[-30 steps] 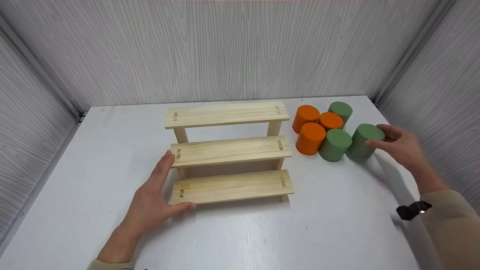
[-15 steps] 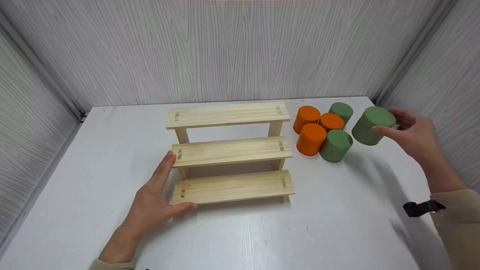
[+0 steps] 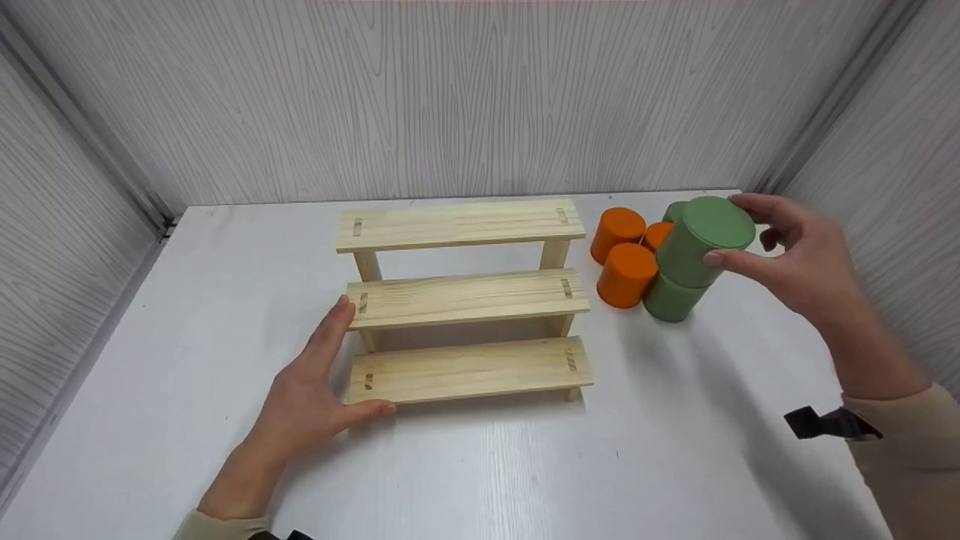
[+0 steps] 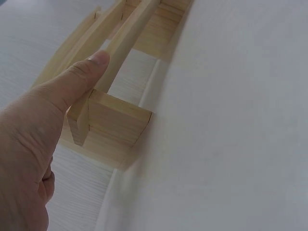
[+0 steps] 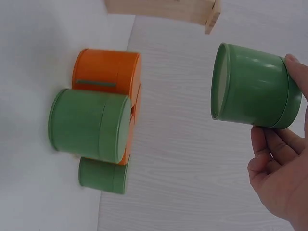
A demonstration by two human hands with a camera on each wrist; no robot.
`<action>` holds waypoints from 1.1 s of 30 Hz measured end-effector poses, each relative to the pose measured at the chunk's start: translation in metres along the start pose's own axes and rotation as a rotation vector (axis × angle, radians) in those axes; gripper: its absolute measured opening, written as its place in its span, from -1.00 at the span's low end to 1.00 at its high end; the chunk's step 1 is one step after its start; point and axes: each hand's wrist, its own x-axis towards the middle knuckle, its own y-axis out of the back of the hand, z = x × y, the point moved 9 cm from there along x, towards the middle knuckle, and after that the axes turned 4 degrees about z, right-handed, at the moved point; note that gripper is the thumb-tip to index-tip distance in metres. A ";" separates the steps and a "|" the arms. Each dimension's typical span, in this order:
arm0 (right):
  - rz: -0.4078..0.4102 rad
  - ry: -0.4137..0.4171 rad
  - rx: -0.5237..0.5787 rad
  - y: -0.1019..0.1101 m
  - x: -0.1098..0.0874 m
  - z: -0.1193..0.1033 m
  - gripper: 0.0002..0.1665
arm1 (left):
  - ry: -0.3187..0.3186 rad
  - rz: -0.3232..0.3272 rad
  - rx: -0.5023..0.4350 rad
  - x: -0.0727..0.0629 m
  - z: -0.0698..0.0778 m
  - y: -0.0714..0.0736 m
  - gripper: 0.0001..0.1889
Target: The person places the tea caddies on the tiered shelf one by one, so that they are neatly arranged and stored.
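My right hand holds a green lidded canister up off the table, thumb on the near side and fingers behind. In the right wrist view the held canister shows its rimmed base, well apart from the others. My left hand rests at the left end of a three-step wooden shelf, fingers spread and fairly straight. Its fingertips touch the middle board's end, and the thumb lies along the lowest board's front edge. In the left wrist view the thumb crosses that board.
Right of the shelf stand three orange canisters and two green ones, packed close together. The held canister overlaps the nearer green canister in the head view and partly covers the farther one. Grainy white walls bound the white table.
My right hand has lifted the green canister from the table, first up and to the right, then back left over the group. The left hand keeps its place at the shelf.
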 end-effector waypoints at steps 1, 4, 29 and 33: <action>-0.010 0.016 0.018 -0.004 -0.001 -0.007 -0.28 | -0.003 -0.002 0.004 0.000 0.000 0.001 0.47; -0.037 0.060 0.052 -0.016 -0.006 -0.024 -0.27 | -0.008 -0.010 0.015 0.000 0.001 0.002 0.46; -0.360 0.175 0.169 -0.133 -0.052 -0.107 -0.13 | -0.016 -0.046 0.045 0.000 0.000 0.002 0.47; -0.391 0.200 0.172 -0.151 -0.057 -0.116 -0.14 | -0.013 -0.048 0.044 0.001 0.000 0.002 0.47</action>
